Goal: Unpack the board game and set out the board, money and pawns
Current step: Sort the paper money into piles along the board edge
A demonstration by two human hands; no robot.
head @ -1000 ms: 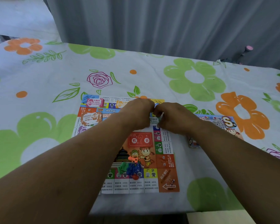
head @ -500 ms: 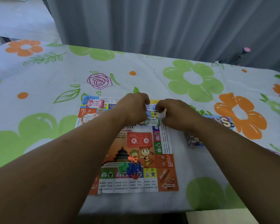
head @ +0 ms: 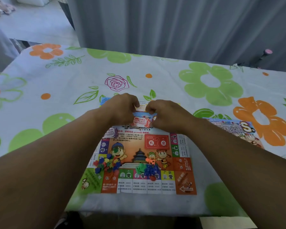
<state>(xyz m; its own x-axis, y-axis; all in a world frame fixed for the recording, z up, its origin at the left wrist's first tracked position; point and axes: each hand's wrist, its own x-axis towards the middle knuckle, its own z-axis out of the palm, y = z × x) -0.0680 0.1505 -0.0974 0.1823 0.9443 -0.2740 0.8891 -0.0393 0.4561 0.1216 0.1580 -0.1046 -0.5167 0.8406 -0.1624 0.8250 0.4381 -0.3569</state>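
Our left hand (head: 122, 109) and right hand (head: 166, 116) are curled over the far end of the board (head: 183, 164), flat on the surface (head: 56, 80). Both pinch the money (head: 141, 107). It's thin, floppy paper, so we'd grip the edges gently. Pawns (head: 148, 170) sit near us.

Looks like a home room: flower-print cloth over the desk (head: 59, 83), grey curtains (head: 172, 25) hanging right behind.
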